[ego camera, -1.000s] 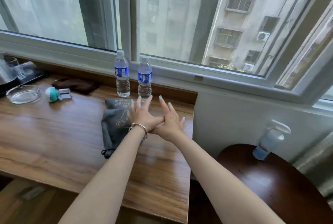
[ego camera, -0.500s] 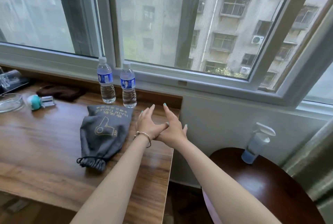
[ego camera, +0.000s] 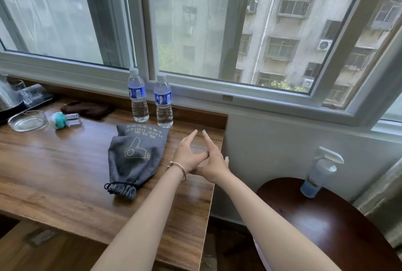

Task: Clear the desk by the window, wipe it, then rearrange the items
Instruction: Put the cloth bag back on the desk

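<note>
The wooden desk [ego camera: 54, 172] runs under the window. My left hand [ego camera: 188, 154] and my right hand [ego camera: 212, 161] hover over its right end, thumbs touching, fingers spread, holding nothing. Just left of them lies a grey drawstring hair-dryer bag [ego camera: 134, 155]. Two water bottles [ego camera: 138, 96] [ego camera: 163, 105] stand upright at the back edge. Further left are a dark brown cloth [ego camera: 87, 109], a small teal-and-white item [ego camera: 59, 120] and a glass ashtray [ego camera: 27, 120].
A kettle and glasses on a dark tray [ego camera: 24, 98] sit at the far left. To the right of the desk stands a round dark table [ego camera: 326, 227] with a blue spray bottle [ego camera: 318, 175] on it. The wall and window sill [ego camera: 239, 105] close the back.
The view swung right, then back left a little. My hands stay together over the desk's right end, and the fingers have drawn slightly closer. No object on the desk moved.
</note>
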Tool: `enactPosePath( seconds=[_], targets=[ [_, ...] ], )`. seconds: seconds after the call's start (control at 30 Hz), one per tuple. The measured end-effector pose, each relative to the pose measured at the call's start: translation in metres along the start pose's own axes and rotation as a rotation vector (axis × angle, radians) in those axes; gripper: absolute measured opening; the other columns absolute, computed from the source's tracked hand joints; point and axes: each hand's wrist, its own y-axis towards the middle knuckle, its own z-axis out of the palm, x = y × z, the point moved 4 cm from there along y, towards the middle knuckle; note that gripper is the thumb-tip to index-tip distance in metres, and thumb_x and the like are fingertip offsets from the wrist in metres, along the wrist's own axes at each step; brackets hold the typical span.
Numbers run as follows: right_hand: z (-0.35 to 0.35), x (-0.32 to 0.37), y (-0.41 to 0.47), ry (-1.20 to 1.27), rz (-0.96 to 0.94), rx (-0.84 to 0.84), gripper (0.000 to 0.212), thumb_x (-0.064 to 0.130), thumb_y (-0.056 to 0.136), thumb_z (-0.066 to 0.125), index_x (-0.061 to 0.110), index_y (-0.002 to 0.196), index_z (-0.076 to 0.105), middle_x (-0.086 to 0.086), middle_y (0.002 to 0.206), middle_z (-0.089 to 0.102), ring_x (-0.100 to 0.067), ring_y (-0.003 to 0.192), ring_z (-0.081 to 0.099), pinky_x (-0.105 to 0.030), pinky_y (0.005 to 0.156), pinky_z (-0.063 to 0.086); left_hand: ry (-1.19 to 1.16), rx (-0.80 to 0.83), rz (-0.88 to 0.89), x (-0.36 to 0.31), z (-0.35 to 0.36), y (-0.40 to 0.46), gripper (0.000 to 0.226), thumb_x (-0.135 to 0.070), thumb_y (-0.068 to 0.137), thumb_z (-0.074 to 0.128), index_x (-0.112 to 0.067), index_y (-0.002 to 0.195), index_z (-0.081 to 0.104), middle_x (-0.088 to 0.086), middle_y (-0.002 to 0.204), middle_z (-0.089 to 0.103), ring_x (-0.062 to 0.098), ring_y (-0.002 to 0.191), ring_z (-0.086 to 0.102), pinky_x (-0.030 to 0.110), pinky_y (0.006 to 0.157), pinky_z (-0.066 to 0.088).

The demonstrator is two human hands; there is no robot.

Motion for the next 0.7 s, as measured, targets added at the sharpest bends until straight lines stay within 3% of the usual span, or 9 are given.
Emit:
enactPosePath(
  seconds=[0.37,0.7],
  targets=[
    [0.001,-0.006,-0.016,0.036,0.034,-0.009,0.118,0.040,0.061,0.086,0.058,0.144,0.004,0.015,0.156,0.026,-0.014,0.142,0.030,-0.058,0.116,-0.004,-0.011,0.030,-0.025,0.009,0.004,-0.015,0.079,-0.024,0.075,0.075,-0.023,0.144,0.037,0.006,0.147,0.039,0.019,0.135,0.037,0.027,0.105,0.031],
    [0.013,-0.007,-0.028,-0.012,0.042,-0.027,0.116,0.030,0.065,0.080,0.055,0.146,0.002,0.013,0.156,0.025,-0.013,0.142,0.028,-0.061,0.114,0.005,0.014,0.110,-0.064,0.030,0.004,-0.036,0.074,-0.027,0.077,0.073,-0.023,0.143,0.039,0.003,0.147,0.040,0.017,0.135,0.037,0.026,0.106,0.030]
  ],
)
